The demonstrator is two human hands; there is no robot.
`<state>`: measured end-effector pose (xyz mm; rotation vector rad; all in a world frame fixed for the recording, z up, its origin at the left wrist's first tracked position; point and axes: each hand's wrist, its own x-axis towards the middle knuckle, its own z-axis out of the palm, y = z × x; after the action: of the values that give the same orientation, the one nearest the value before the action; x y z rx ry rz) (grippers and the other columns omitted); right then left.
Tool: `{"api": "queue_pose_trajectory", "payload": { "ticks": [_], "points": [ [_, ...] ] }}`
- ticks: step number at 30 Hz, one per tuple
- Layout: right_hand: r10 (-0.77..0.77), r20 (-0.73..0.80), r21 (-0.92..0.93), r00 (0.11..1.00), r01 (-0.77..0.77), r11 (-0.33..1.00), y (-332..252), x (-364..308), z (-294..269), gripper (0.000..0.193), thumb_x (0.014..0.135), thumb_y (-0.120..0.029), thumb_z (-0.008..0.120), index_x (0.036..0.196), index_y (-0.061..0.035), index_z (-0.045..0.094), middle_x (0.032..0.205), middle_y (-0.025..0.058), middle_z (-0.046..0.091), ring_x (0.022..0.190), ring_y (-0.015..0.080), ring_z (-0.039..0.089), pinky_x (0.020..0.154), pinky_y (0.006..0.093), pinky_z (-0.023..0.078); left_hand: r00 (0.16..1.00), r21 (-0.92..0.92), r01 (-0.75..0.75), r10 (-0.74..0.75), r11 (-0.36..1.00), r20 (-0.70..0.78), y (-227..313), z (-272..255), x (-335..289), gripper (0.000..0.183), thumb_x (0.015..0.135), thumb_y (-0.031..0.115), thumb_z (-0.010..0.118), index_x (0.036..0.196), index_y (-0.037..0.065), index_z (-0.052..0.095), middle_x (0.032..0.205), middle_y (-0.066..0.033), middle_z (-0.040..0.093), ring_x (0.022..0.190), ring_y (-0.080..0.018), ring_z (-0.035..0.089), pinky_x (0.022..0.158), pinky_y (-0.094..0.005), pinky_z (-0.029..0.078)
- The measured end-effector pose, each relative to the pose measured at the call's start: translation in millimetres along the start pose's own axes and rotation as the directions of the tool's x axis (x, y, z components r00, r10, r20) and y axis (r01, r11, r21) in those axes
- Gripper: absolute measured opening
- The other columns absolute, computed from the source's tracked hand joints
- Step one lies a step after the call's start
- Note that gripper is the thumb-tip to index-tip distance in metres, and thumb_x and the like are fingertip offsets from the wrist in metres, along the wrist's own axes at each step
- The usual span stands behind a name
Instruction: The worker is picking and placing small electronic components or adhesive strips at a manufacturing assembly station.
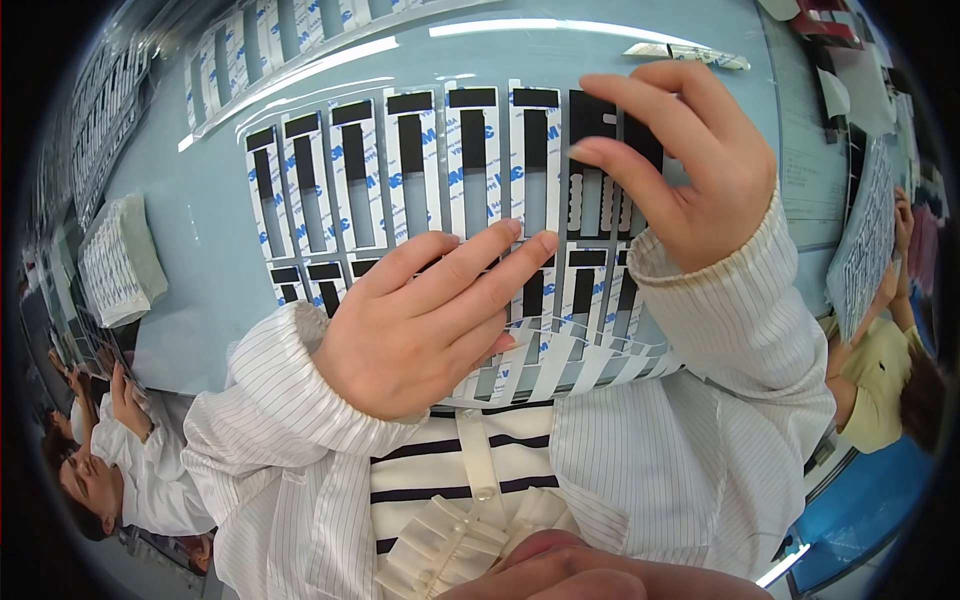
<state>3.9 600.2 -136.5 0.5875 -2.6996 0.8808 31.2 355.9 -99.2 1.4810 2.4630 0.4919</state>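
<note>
A sheet of adhesive pieces (407, 150), white with blue print and black T-shaped patches, lies in rows on the table before me. My left hand (425, 320) rests flat across the sheet's lower row with its fingers stretched out, covering several pieces. Above the row's right end is my right hand (690, 150), thumb and forefinger curved wide apart with nothing seen between them. Close beneath those fingertips are all-black pieces (590, 130) with pale dotted strips on their legs. My right hand partly hides the rightmost one. White backing strips (560, 375) curl at the sheet's near edge.
Another sheet of strips (270, 40) lies at the far left. A crumpled clear strip (690, 55) is at the far right. A wrapped stack (122, 262) sits at the left table edge. People work at both sides, one in white (160, 470), one in yellow (875, 385).
</note>
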Motion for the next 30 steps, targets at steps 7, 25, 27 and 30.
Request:
{"api": "queue_pose_trajectory", "payload": {
  "ticks": [7, 25, 27, 30],
  "points": [
    [-0.274, 0.19, -0.215, 0.943, 0.312, 0.925, 6.7, -21.2, -13.8, 0.048, 0.082, -0.055, 0.052, 0.114, -0.023, 0.069, 0.125, 0.0126, 0.057, 0.095, 0.0263, 0.054, 0.08, 0.0332, 0.049, 1.0, -0.046, -0.004, 0.003, 0.999, -0.01, 9.5, -2.8, 10.1, 0.021, 0.061, 0.014, 0.069, 0.071, 0.001, 0.057, 0.133, -0.0125, 0.055, 0.125, -0.0286, 0.05, 0.094, -0.039, 0.043],
    [-0.139, 0.236, -0.448, 0.962, 0.235, 0.863, 8.4, -14.1, -6.7, 0.062, 0.086, -0.068, 0.028, 0.125, -0.0337, 0.062, 0.144, 0.009, 0.043, 0.118, 0.0269, 0.045, 0.101, 0.0366, 0.031, 1.0, -0.072, 0.026, -0.025, 0.997, 0.013, 10.9, -4.0, 8.7, 0.027, 0.055, 0.013, 0.071, 0.076, -0.001, 0.061, 0.134, -0.0132, 0.053, 0.126, -0.0289, 0.049, 0.096, -0.0401, 0.044],
    [-0.168, 0.228, -0.427, 0.959, 0.254, 0.868, 8.6, -11.3, -5.5, 0.064, 0.085, -0.07, 0.026, 0.124, -0.0335, 0.063, 0.144, 0.0087, 0.043, 0.119, 0.0261, 0.045, 0.102, 0.0366, 0.03, 1.0, -0.086, 0.03, -0.029, 0.996, 0.012, 9.0, -2.1, 7.6, 0.028, 0.055, 0.013, 0.071, 0.077, -0.002, 0.061, 0.134, -0.0135, 0.053, 0.126, -0.0292, 0.049, 0.095, -0.0402, 0.045],
    [-0.209, 0.21, -0.416, 0.955, 0.281, 0.865, 7.0, -4.8, 0.6, 0.067, 0.084, -0.072, 0.025, 0.125, -0.0336, 0.062, 0.145, 0.0087, 0.042, 0.12, 0.0258, 0.045, 0.102, 0.037, 0.029, 1.0, -0.089, 0.01, -0.01, 0.996, 0.002, 8.7, -3.4, 6.6, 0.029, 0.054, 0.013, 0.071, 0.077, -0.002, 0.061, 0.134, -0.0141, 0.053, 0.126, -0.0297, 0.049, 0.095, -0.0406, 0.045]
  ]
}}
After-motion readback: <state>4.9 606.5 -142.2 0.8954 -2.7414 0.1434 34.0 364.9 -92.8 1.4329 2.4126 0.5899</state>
